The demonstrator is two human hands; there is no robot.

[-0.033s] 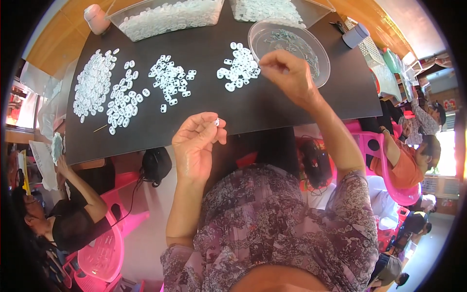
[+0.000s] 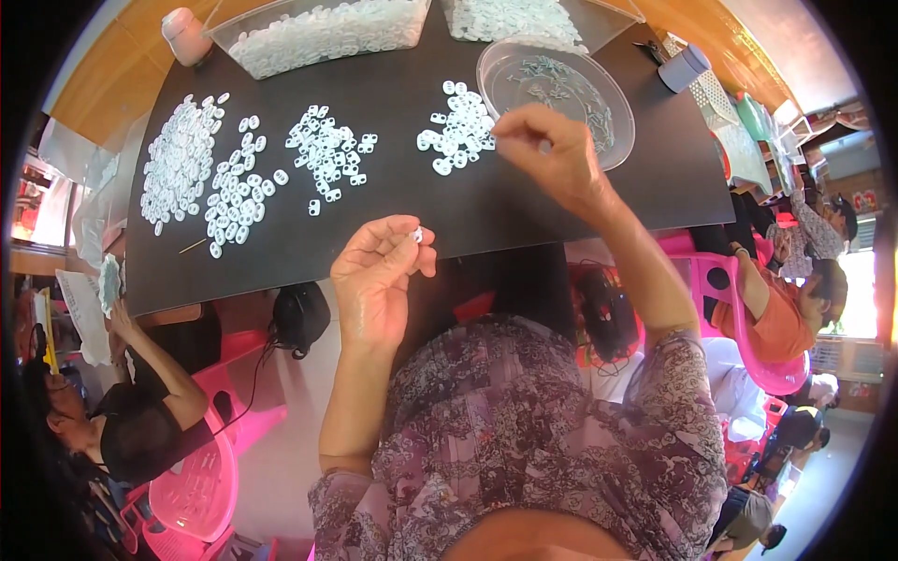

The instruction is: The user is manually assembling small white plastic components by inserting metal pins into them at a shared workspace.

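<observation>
My left hand [image 2: 374, 276] is raised at the table's near edge, its thumb and fingers pinched on a small white plastic piece [image 2: 417, 235]. My right hand [image 2: 554, 154] hangs over the near left rim of a round clear bowl [image 2: 625, 140], thumb and forefinger pressed together. Anything between those fingertips is too small to make out. Inside the bowl lie many thin grey-green metal pieces [image 2: 547, 67]. Just left of my right fingertips is a heap of white plastic pieces [image 2: 461, 131]. Farther left is a heap of squarish white pieces with two dark openings [image 2: 327, 154].
Two heaps of oval white pieces [image 2: 181, 159] lie on the dark table [image 2: 393, 173] at the left, near a thin brass-coloured stick [image 2: 193, 246]. Clear bins of white pieces [image 2: 327, 37] line the back. A grey-lidded container [image 2: 685, 68] stands right; people sit both sides.
My right hand has shifted slightly left, its fingertips closer to the white heap beside the bowl. My left hand stays in place with its white piece.
</observation>
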